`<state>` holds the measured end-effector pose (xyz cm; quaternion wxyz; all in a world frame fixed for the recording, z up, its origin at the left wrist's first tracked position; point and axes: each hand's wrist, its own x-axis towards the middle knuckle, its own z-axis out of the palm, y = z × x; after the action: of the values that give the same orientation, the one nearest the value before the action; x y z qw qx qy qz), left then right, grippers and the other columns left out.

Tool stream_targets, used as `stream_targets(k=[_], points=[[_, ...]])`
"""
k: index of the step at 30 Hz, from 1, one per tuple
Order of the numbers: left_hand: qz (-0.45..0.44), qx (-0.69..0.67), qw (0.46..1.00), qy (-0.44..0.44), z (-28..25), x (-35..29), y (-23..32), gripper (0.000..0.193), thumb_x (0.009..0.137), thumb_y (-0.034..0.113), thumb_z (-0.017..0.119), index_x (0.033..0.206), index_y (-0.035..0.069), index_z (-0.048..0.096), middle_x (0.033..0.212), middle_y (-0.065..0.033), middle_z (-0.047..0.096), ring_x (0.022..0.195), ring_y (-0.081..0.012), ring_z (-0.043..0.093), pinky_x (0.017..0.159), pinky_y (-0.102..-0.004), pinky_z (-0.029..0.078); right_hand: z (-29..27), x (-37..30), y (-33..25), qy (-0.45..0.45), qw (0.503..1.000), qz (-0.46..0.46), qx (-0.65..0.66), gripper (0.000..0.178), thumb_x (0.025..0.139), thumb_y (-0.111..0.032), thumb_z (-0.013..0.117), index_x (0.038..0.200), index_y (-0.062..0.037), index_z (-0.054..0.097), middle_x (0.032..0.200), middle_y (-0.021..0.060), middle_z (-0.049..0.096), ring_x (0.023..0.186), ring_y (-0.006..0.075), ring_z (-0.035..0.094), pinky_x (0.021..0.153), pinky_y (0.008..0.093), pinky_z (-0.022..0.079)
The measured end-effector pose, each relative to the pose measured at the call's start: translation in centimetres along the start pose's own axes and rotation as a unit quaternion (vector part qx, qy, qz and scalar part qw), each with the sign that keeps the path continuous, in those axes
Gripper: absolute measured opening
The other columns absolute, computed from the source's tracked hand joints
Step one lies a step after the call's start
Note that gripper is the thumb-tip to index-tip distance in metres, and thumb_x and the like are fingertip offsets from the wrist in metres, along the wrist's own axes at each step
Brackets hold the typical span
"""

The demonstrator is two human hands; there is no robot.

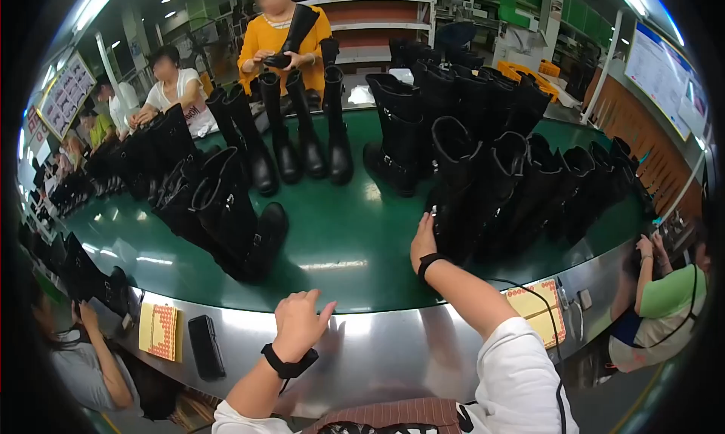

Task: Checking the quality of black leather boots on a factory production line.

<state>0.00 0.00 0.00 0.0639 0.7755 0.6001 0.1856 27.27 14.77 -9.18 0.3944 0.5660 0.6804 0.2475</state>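
My left hand [300,322] is just over the metal front edge of the table. It holds nothing, its thumb stretched away from the fingers. A strapped black band circles that wrist. Flat against the near-left side of a tall black boot [455,158] rests my right hand [424,245], fingers stretched along the shaft beside a small buckle. More tall black boots [507,162] stand in a close row to the right of it. Left of centre, another group of black boots [215,207] stands with a rounded toe pointing right.
Several black boots [311,132] line the far side of the green tabletop [340,237]. On the metal edge lie a phone [205,347] and yellow printed pads [158,332]. A person in yellow [260,45] across the table holds a boot; others work at both sides.
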Motion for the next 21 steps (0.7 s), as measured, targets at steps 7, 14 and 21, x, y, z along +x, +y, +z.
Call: stream_targets(k=[7, 14, 21], points=[[-0.029, 0.0, 0.999, 0.022, -2.1, -2.4, -1.3, 0.031, 0.077, 0.028, 0.073, 0.093, 0.001, 0.068, 0.082, -0.0146, 0.067, 0.079, -0.032, 0.063, 0.07, -0.0401, 0.05, 3.1, 1.4, 4.0, 0.023, 0.993, 0.013, 0.112, 0.041, 0.092, -0.027, 0.046, 0.124, -0.0059, 0.06, 0.136, 0.0196, 0.049, 0.132, 0.0389, 0.036, 0.109, 0.0579, 0.02], [-0.028, -0.067, 0.995, 0.063, -3.0, -2.6, -1.1, 0.031, 0.075, 0.023, 0.074, 0.095, 0.0, 0.068, 0.087, -0.0162, 0.068, 0.082, -0.0332, 0.063, 0.073, -0.0396, 0.05, -1.5, 6.2, 8.2, 0.323, 0.658, 0.217, 0.645, 0.076, 0.066, -0.045, 0.08, 0.128, -0.0158, 0.047, 0.143, 0.0316, 0.028, 0.127, 0.0449, 0.036, 0.106, 0.0496, 0.031], [-0.043, -0.098, 0.991, 0.074, -2.9, -2.3, -2.3, 0.027, 0.075, 0.018, 0.074, 0.094, -0.001, 0.068, 0.089, -0.0164, 0.068, 0.082, -0.0335, 0.064, 0.071, -0.0383, 0.051, -3.8, 14.3, 17.0, 0.302, 0.541, 0.334, 0.71, 0.099, 0.05, -0.064, 0.082, 0.134, -0.0246, 0.049, 0.15, 0.0298, 0.015, 0.137, 0.0439, 0.023, 0.112, 0.0468, 0.026]])
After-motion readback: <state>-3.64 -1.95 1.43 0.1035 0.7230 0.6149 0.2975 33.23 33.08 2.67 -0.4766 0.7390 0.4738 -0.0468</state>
